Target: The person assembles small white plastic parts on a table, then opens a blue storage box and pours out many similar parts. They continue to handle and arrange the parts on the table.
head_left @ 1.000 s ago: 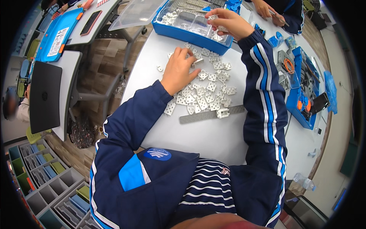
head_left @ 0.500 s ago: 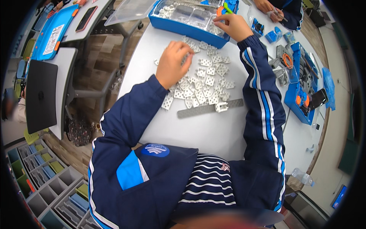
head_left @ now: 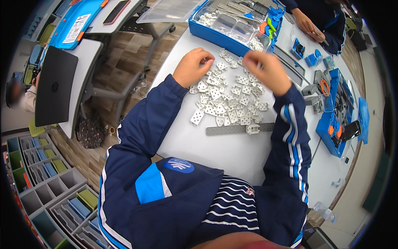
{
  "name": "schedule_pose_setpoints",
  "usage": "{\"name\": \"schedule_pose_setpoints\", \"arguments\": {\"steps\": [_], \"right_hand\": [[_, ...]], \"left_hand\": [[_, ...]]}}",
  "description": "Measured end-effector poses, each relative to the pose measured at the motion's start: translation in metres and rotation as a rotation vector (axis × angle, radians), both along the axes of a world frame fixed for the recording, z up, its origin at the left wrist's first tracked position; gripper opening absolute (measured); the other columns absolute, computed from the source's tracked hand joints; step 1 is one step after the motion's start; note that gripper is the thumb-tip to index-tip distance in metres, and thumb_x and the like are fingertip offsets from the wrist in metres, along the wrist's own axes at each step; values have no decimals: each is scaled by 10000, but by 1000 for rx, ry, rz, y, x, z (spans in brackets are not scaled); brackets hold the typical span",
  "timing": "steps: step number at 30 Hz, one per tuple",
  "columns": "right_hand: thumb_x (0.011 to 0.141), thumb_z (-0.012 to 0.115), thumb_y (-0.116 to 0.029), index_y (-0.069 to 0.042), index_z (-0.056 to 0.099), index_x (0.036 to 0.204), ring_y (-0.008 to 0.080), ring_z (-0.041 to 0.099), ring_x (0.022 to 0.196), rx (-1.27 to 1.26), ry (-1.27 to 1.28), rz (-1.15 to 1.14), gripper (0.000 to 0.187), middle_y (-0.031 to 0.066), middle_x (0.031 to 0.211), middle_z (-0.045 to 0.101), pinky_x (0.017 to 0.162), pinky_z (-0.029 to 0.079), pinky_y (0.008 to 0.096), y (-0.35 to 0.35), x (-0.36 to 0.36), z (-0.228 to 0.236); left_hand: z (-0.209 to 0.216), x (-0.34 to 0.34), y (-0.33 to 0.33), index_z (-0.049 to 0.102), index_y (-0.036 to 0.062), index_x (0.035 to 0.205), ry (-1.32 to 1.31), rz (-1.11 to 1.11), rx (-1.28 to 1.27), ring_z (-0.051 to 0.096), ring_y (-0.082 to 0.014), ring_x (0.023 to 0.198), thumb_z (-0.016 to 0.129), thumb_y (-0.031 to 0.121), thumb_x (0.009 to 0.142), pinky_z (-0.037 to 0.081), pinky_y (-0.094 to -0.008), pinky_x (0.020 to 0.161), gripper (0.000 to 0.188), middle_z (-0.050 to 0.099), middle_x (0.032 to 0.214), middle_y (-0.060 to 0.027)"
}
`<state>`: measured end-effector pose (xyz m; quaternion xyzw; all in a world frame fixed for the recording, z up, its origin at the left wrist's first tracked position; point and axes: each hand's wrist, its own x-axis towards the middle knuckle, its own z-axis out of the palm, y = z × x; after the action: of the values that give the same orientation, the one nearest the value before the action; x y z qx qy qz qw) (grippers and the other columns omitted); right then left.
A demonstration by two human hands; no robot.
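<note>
Dozens of white holed pieces [head_left: 215,92] lie scattered over the white surface [head_left: 207,153], blue bin [head_left: 217,39] just behind, grey strip [head_left: 226,130] in front. Left hand [head_left: 192,67] is beside the pile, fingers curled, can't tell if they're gripping anything. Right hand [head_left: 271,72] is blurry, so can't tell there either. Off left, a black laptop [head_left: 56,87] sits on a second surface [head_left: 89,60] over wood-look floor [head_left: 132,36].

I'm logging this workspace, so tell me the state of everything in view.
Left hand: fingers curled, grip unclear
Right hand: blurred, grip unclear
White pieces: loose, scattered and piled
Gray strip: lying flat
White bracket: lying across the strip
Far blue box: open, filled with parts
Right-side blue box: open, filled with parts
Red-edged phone: lying flat, screen dark
Laptop: outer lid showing
</note>
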<state>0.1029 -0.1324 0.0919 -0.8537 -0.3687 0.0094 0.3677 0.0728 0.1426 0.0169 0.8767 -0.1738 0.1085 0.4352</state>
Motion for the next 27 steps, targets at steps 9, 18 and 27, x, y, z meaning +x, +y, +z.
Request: {"name": "schedule_pose_setpoints", "arguments": {"steps": [9, 18, 27], "right_hand": [[860, 756, -149, -35, 652, 1054, 385, 647, 915, -273, 61, 45, 247, 160, 1007, 591, 824, 543, 440, 2, -75, -27], [910, 727, -241, -54, 673, 1109, 357, 683, 926, -402, 121, 128, 278, 158, 1013, 657, 817, 553, 440, 20, -39, 16], [944, 702, -202, -20, 699, 1070, 313, 691, 876, -233, 87, 93, 221, 154, 955, 689, 775, 544, 398, 39, -13, 42]], "left_hand": [[46, 71, 28, 754, 74, 1056, -472, 174, 94, 647, -226, 957, 683, 102, 924, 520, -345, 834, 153, 714, 1036, -54], [29, 164, 35, 827, 169, 928, -355, 215, 466, 506, -341, 1242, 802, 318, 805, 477, -429, 1032, 195, 634, 1288, -113], [32, 170, 26, 823, 145, 895, -285, 188, 483, 510, -342, 1256, 814, 326, 765, 466, -440, 1050, 223, 629, 1312, -115]]}}
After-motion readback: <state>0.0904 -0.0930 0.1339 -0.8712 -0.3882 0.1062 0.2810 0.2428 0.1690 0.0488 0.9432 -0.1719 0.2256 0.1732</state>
